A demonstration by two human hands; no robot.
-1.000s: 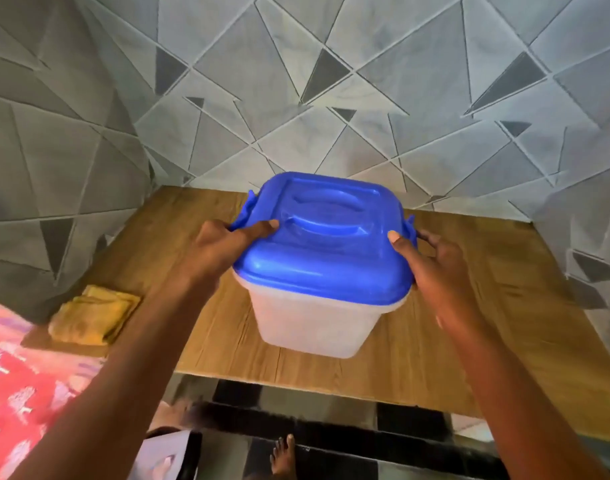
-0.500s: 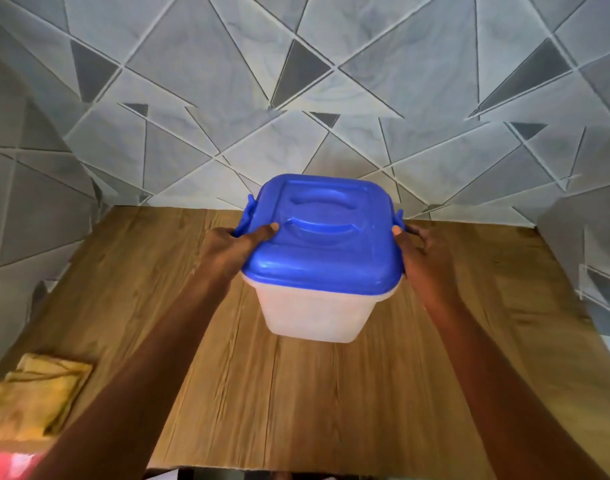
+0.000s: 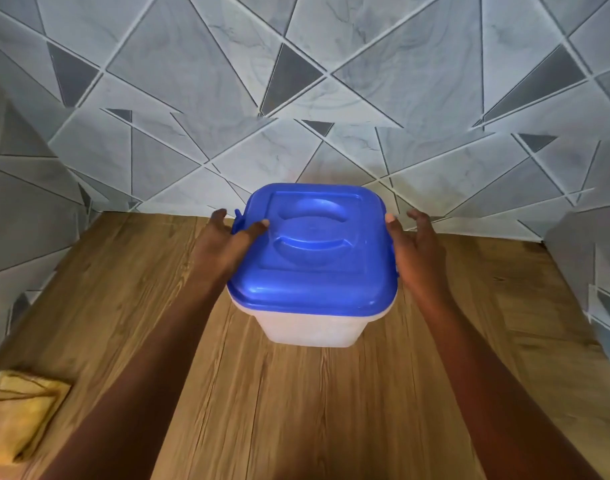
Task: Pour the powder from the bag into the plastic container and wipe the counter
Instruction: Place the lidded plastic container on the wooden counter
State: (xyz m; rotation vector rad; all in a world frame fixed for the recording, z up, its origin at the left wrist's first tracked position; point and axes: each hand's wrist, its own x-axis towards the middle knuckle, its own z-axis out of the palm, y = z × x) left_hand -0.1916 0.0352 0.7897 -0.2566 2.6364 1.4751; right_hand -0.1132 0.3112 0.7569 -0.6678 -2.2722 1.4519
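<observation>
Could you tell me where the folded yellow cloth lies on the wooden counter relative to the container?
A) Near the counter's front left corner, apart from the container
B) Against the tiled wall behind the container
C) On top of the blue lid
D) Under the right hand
A: the yellow cloth lies at the counter's near left corner, well apart from the plastic container.

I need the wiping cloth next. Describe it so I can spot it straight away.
Start at the wooden counter below the grey tiled wall. The blue-lidded plastic container sits near the back; from there look to the counter's near left corner. The yellow cloth lies folded there, the only soft, yellow thing in view, well apart from the container and both hands.
</observation>
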